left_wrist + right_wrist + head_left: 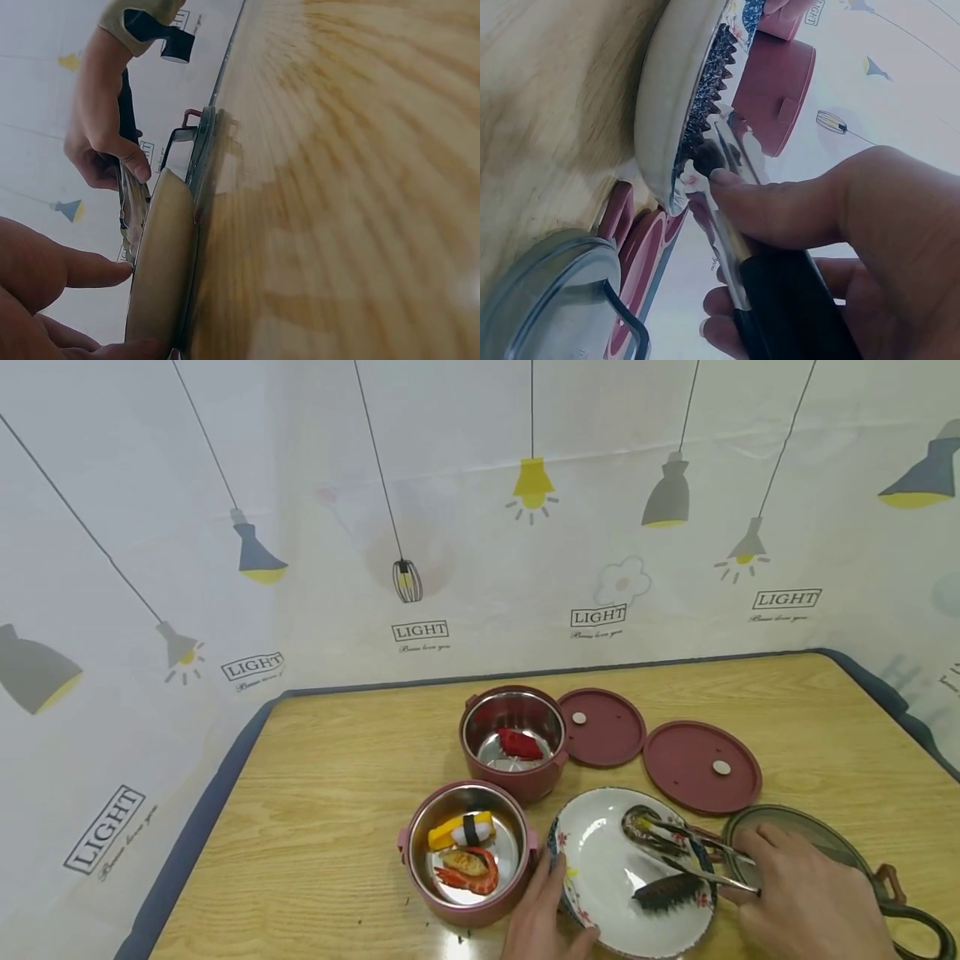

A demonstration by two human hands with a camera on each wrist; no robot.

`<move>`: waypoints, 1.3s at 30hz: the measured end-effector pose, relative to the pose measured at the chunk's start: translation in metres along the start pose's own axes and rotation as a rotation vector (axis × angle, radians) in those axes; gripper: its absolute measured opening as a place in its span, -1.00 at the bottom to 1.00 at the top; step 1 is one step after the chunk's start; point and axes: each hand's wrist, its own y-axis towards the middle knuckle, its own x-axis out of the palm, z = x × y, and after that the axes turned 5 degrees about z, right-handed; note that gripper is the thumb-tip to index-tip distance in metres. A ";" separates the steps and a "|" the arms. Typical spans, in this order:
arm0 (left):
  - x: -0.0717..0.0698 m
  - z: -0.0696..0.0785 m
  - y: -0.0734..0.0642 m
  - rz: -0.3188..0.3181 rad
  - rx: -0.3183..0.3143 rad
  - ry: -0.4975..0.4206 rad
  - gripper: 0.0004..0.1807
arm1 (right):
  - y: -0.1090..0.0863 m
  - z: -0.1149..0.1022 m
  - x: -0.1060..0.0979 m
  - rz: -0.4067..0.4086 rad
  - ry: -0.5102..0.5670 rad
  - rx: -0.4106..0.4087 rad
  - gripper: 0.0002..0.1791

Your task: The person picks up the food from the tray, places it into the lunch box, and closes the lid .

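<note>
My left hand (546, 906) holds the left rim of a white patterned plate (607, 868), one finger on the edge and another along the side in the left wrist view. With my right hand (806, 885) I grip metal tongs (705, 843) with dark handles (787, 300). Their ends reach over the plate, arms apart. On the plate lies a dark spiky toy food piece (667, 892), close beside the lower arm. Left of the plate, a pink pot (420, 883) contains a toy shrimp (480, 878) and a yellow-and-white sushi piece (461, 831).
Behind stands a darker red pot (517, 781) with a red piece (520, 743) inside. Two red lids (603, 727) lie at the back right, the second lid (693, 760) nearer me. A glass lid (813, 831) with a handle lies under my right hand's side.
</note>
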 end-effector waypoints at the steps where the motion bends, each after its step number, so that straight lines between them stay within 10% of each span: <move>1: 0.000 0.000 0.000 -0.002 -0.006 -0.003 -0.06 | 0.000 0.000 0.000 -0.002 -0.003 -0.001 -0.46; 21: -0.004 -0.003 0.009 -0.089 0.031 0.005 -0.17 | 0.007 0.001 -0.001 0.032 -0.036 -0.069 -0.59; 39: -0.005 -0.005 0.004 -0.035 0.097 0.003 -0.27 | 0.005 0.001 0.004 0.026 0.004 -0.066 -0.71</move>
